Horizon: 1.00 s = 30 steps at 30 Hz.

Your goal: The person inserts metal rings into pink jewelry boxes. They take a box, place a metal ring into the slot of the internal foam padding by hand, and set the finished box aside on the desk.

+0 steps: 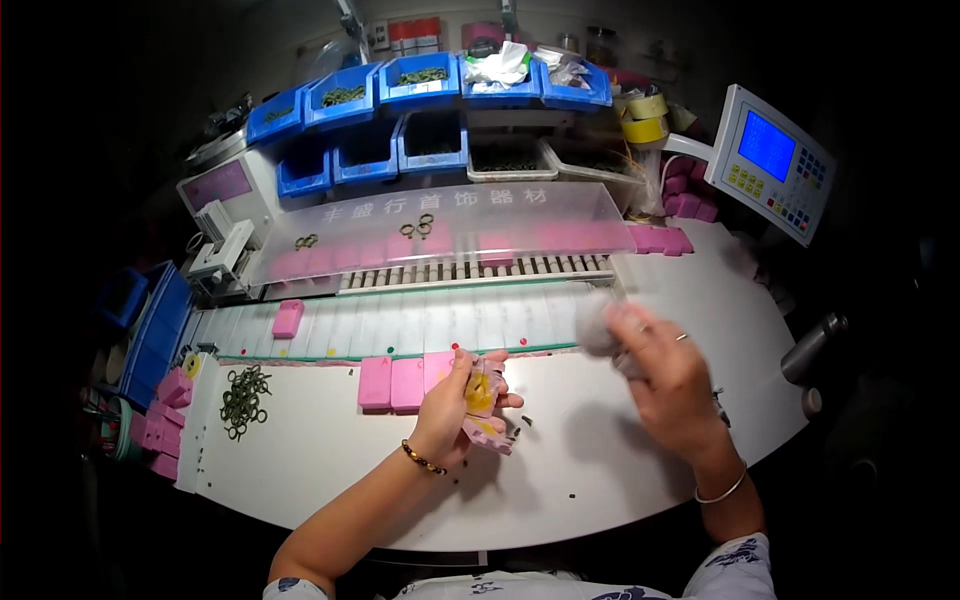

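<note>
My left hand (443,412) is closed around a pink rubber-like mould piece (487,436) with a yellow patch on its upward face, held just above the white table. Over the table to the right, my right hand (672,382) is raised. Its fingers grip a rounded greyish-white pouch (598,332), smeared by motion. Several pink blocks (376,384) stand in a row beside my left hand, partly hidden by it. A few small dark bits (527,421) lie on the table near the mould piece.
Dark green ring-shaped pieces (243,402) are heaped at the left. A lone pink block (288,319) sits on the pale strip. Behind it are rollers (480,273) under a clear cover (560,222), blue bins (433,145) and, at right, a control panel (730,155).
</note>
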{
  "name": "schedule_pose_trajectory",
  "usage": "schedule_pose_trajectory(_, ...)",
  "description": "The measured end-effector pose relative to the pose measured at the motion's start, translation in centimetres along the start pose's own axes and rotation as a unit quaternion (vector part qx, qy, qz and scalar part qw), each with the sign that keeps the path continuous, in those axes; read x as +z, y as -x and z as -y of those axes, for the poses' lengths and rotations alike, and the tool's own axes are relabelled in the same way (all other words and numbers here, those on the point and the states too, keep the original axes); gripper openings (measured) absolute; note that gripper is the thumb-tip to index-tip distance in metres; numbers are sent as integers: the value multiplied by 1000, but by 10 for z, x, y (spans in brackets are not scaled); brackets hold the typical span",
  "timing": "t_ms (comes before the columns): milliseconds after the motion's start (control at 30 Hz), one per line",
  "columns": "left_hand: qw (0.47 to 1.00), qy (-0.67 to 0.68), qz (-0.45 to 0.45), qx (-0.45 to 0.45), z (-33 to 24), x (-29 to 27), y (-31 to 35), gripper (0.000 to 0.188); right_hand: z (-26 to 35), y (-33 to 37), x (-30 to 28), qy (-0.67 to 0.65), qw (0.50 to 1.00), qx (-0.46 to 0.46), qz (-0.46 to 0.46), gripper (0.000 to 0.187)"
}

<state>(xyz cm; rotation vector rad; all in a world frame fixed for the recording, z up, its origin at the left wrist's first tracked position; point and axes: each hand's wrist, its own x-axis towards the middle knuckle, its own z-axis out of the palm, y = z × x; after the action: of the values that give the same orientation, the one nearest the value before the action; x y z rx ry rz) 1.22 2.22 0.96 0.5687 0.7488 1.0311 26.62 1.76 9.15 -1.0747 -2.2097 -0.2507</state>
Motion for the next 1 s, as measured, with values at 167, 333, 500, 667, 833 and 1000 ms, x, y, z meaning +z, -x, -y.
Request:
schedule_pose_trajectory(167, 996, -34, 20, 75, 1, 9, 5, 58, 42, 11, 21, -59, 985, -140, 84, 55)
schedule_pose_trajectory(333, 946, -235, 43, 218, 4, 5, 23, 54, 50, 14, 16, -28, 979, -138, 149, 63)
schedule_pose_trajectory(500, 964, -185, -1, 190, -8, 9, 29, 52, 60, -1, 6, 3, 995, -102, 21, 56)
schedule_pose_trajectory(667, 895, -284, 15, 343, 11, -10, 19, 54, 77, 13, 31, 31, 973, -182, 141, 51)
schedule_pose_trajectory(833, 944, -114, -92, 297, -11, -20, 17, 43, 53, 16, 18, 27, 970, -133, 202, 52)
schedule_pose_trajectory(1000, 984, 61, -41, 163, -38, -37, 24, 47, 12, 36, 25, 136, 957, -38, 252, 54)
